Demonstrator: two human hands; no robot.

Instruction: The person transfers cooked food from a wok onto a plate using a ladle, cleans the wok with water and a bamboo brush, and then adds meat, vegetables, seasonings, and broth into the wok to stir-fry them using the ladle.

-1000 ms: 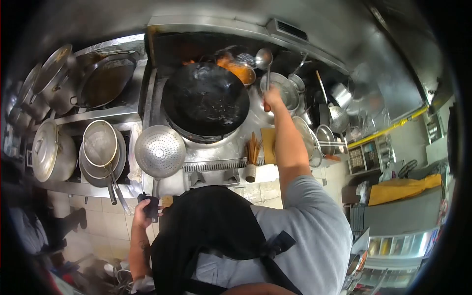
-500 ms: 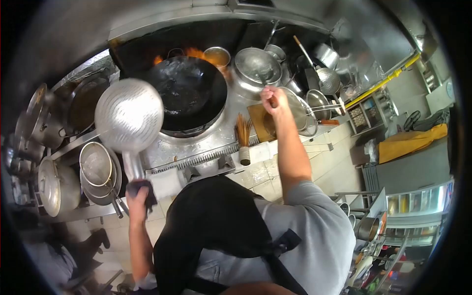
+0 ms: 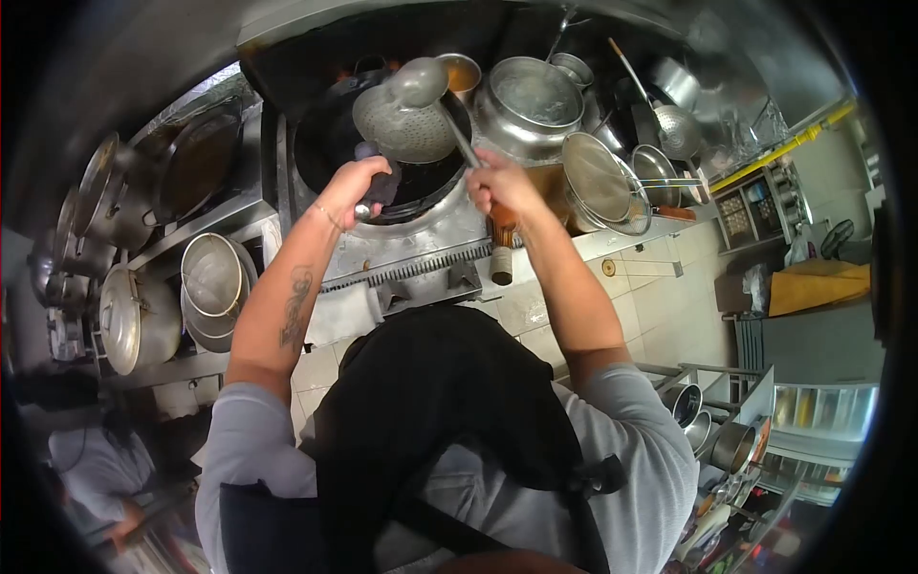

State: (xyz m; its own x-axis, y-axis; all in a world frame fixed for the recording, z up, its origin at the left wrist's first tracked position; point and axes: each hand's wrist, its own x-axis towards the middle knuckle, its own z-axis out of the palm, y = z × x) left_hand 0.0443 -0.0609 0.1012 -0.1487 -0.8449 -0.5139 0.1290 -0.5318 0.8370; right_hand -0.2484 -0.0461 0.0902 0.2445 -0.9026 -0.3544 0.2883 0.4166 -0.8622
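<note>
One broad steel stove [image 3: 411,247] carries most of what surrounds the hands, with a large black wok [image 3: 323,139] set into its left part, between the front edge and the back edge. To the wok's right, nearer the back edge, stands a wide metal pot [image 3: 522,140] holding liquid. Above the wok hangs a perforated strainer [image 3: 400,137], and the bowl of a ladle [image 3: 419,82] lies over the strainer's far side; whether the two touch, I cannot tell. The step in hand appears to be bringing both tools together over the wok. The left hand [image 3: 358,187] is closed, apparently around the strainer's handle through a dark cloth [image 3: 385,187]; the right hand [image 3: 504,182] is closed around the ladle's handle, near the stove's front edge. From this pose, any shift of either tool would seem to call for firm grips, a steady strainer and a ladle path clear of the wok's rim. Anything inside the strainer is too indistinct to tell.
</note>
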